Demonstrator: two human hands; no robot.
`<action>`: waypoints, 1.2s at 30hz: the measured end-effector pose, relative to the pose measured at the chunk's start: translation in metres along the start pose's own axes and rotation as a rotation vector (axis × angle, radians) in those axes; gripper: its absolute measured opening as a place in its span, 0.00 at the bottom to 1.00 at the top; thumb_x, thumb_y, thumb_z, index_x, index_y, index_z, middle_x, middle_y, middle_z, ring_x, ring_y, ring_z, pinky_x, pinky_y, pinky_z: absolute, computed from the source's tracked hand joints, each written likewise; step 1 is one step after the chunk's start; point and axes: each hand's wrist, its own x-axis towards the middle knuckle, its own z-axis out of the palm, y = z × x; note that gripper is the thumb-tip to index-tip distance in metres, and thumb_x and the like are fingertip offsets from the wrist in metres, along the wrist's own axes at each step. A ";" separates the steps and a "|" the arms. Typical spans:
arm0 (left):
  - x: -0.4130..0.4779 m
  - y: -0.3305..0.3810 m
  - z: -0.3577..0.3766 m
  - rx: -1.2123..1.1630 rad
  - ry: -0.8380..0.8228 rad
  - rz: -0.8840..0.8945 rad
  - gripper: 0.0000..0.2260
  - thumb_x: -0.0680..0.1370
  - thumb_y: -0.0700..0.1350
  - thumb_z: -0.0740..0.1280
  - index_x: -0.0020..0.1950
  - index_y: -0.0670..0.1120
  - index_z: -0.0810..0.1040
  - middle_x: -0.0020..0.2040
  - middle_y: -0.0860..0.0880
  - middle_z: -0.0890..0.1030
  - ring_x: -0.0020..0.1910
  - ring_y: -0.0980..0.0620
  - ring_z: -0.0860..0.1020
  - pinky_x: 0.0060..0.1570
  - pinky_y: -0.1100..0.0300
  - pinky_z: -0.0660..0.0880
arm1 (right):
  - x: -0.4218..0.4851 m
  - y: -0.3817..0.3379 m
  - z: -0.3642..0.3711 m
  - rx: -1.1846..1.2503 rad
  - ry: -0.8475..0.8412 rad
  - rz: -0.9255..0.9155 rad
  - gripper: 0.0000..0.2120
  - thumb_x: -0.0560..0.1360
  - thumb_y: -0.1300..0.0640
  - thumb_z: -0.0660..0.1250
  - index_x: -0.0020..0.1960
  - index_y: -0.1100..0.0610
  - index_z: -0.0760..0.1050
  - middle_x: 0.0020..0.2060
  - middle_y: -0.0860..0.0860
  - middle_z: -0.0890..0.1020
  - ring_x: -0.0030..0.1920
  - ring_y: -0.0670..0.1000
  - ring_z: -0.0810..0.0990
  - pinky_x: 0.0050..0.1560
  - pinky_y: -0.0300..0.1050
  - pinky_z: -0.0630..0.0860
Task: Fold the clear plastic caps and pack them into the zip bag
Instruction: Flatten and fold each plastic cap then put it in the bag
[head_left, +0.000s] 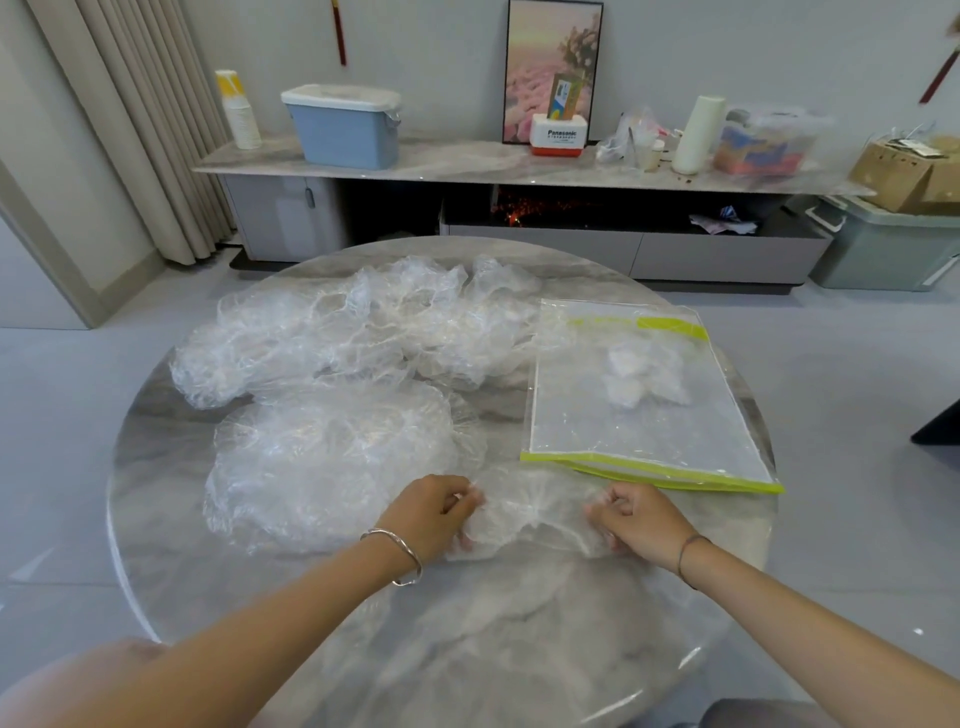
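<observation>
One clear cap (535, 512) lies bunched on the near part of the table (519, 649), held at both ends: its left edge is pinched by the left grip (436, 512) and its right edge by the right grip (641, 519), fingers curled into the film on both sides. The cap is stretched between the two grips and not yet folded small; this is judged to be the start of a fold. The zip bag (597, 431) lies flat just beyond the right grip, on the right of the table. A few folded caps (644, 376), a small white clump, are already seen inside it in the far half. Whether the bag's mouth is open or sealed cannot be told. Left of the bag, one loose cap (322, 462) is spread out flat, and behind it a large crumpled heap of caps (337, 332) is still unfolded; the count cannot be read through the overlapping film. Progress is judged early: a few are packed, one is in hand, and most of the stock is left. Sealing the bag is also left.
</observation>
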 end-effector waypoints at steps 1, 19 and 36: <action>0.000 0.000 0.000 0.006 -0.011 -0.013 0.10 0.80 0.48 0.61 0.44 0.46 0.79 0.20 0.57 0.75 0.23 0.60 0.72 0.31 0.67 0.71 | 0.000 0.002 0.001 -0.059 0.001 -0.009 0.11 0.74 0.61 0.69 0.36 0.58 0.68 0.21 0.47 0.74 0.22 0.44 0.72 0.29 0.35 0.70; 0.013 -0.013 0.044 0.722 -0.145 0.380 0.35 0.72 0.67 0.28 0.75 0.53 0.41 0.75 0.53 0.44 0.74 0.52 0.43 0.73 0.55 0.40 | 0.001 0.017 0.053 -0.757 0.000 -0.384 0.47 0.59 0.27 0.17 0.74 0.45 0.34 0.71 0.39 0.33 0.72 0.41 0.32 0.68 0.39 0.29; 0.015 -0.020 0.054 0.675 -0.137 0.441 0.38 0.66 0.69 0.23 0.72 0.53 0.34 0.73 0.55 0.37 0.74 0.54 0.38 0.70 0.58 0.33 | 0.002 0.022 0.055 -0.810 -0.018 -0.402 0.47 0.60 0.29 0.16 0.74 0.47 0.34 0.70 0.39 0.34 0.70 0.39 0.32 0.69 0.41 0.28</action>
